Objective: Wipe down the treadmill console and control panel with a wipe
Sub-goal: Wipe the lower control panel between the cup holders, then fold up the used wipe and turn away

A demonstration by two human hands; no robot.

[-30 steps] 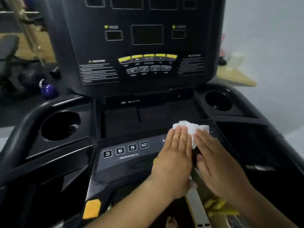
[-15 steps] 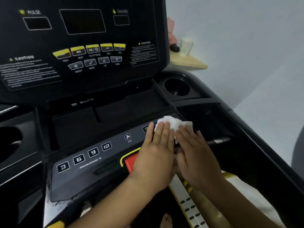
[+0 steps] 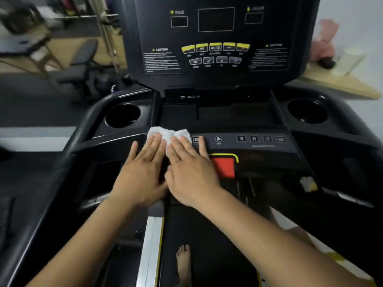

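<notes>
Both hands flat, fingers extended: left hand (image 3: 143, 172) and right hand (image 3: 190, 172) pressing white wipe (image 3: 169, 133) against control panel (image 3: 259, 145), centre-left of frame, below console (image 3: 217, 38).

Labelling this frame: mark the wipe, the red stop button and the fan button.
wipe (image 3: 163, 132), head view, bare white middle above the fingertips.
red stop button (image 3: 224, 167), head view, centre of its red face.
fan button (image 3: 218, 139), head view, on the fan icon.
</notes>
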